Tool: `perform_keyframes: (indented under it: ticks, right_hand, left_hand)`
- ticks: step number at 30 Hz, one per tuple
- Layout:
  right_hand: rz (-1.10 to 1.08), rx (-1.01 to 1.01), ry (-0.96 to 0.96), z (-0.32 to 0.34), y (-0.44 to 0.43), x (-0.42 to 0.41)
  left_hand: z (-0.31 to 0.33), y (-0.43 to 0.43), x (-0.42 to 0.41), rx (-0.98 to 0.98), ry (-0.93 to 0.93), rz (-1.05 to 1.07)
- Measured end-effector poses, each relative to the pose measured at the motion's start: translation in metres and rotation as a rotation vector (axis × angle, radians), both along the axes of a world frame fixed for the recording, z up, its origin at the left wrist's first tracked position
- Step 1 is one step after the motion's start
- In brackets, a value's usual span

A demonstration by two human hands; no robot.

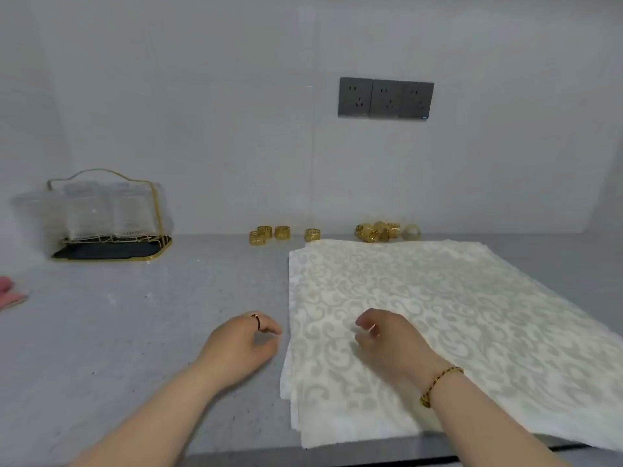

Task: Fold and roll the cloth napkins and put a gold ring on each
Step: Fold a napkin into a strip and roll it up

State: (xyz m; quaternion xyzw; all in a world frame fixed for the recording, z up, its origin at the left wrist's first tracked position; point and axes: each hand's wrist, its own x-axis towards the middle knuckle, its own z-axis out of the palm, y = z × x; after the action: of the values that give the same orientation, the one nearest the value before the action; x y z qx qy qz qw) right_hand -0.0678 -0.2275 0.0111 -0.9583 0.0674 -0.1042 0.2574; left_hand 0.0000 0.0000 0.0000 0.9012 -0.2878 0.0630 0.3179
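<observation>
STEP: you are likely starting on the top napkin | CLOTH: napkin stack (472, 315) is lying flat at 3 o'clock of your left hand (239, 345) | GRIP: left hand and right hand (387, 342) are curling loosely, holding nothing | TIP: be pinching only 1 layer at the near-left corner | gold rings (282, 232) are waiting at 12 o'clock

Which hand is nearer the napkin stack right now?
Right. The right hand is over the napkin stack, near its left edge; the left hand is over the counter beside it.
</observation>
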Motion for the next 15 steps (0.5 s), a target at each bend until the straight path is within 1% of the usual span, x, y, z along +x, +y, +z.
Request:
perform_keyframes:
  ticks: [1,3,6,8,12,13,15]
  right_hand:
    - [0.013,-0.01,0.04,-0.003,0.005,-0.008]
    - [0.048,-0.032,0.049,-0.011,0.008,-0.016]
    - [0.082,0.021,0.007,-0.023,0.014,-0.023]
    - [0.078,0.003,-0.029,-0.028,0.014,-0.023]
    - [0.073,-0.018,-0.053,-0.031,0.014,-0.022]
    - [0.075,-0.025,-0.053,-0.03,0.014,-0.021]
    - [0.084,-0.047,-0.046,-0.03,0.014,-0.018]
  left_hand:
    - [-0.004,0.002,-0.008,0.012,0.034,-0.03]
    - [-0.015,0.003,-0.014,-0.016,0.084,-0.052]
    - [-0.026,0.004,-0.022,-0.035,0.05,-0.117]
    - [-0.029,0.006,-0.019,-0.055,0.024,-0.146]
    - [-0.022,0.003,-0.034,-0.126,0.084,-0.2]
    - [-0.02,0.0,-0.04,-0.116,0.1,-0.233]
    - [-0.019,-0.008,-0.053,-0.034,0.117,-0.336]
